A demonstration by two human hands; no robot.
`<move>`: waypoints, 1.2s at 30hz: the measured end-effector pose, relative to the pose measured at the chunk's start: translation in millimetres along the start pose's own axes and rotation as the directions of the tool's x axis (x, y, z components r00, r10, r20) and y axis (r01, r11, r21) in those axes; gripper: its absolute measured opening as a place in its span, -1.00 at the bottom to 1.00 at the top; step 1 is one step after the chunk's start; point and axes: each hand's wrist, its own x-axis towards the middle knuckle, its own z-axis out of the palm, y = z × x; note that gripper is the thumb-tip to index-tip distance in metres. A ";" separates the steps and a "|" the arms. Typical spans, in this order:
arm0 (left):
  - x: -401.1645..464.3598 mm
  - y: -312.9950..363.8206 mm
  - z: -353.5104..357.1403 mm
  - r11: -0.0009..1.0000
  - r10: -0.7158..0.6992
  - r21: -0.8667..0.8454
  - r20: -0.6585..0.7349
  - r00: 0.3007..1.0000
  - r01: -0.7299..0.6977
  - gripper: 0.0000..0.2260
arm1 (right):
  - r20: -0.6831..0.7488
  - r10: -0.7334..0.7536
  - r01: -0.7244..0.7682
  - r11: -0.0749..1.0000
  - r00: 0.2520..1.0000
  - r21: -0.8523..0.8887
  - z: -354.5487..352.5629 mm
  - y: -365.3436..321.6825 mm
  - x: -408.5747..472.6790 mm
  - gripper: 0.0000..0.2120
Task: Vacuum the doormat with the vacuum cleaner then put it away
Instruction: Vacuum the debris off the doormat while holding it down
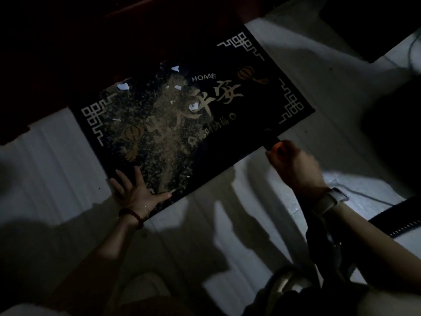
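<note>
Black doormat lies askew on the pale tiled floor, strewn with sandy grit and paper scraps. Left hand presses its near-left corner, fingers spread flat. Right hand grips the vacuum cleaner's dark nozzle at the mat's near edge.

Doormat: dark matt cloth w/ pale woven print, top gritty w/ tan dust & white paper scraps. Floor: pale smooth tile, slight sheen. Bracelet: dark red beads, glossy. Watch strap: light, smooth
</note>
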 end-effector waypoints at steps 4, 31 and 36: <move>-3.2 4.6 -1.6 1.000 -0.003 0.014 0.014 1.000 0.003 0.13 | 0.277 -0.080 0.053 0.993 0.957 0.104 19.7 -4.7 -34.4 -0.77; 5.2 35.8 -3.9 0.975 0.130 0.173 0.073 0.989 -0.141 -0.14 | 0.354 -0.180 0.123 0.977 0.918 0.177 31.0 -10.2 -43.2 -0.85; 5.5 29.5 -3.0 0.968 0.135 0.203 0.074 0.988 -0.147 -0.15 | 0.219 -0.132 0.081 0.970 0.967 0.228 4.8 -8.6 -8.5 -0.83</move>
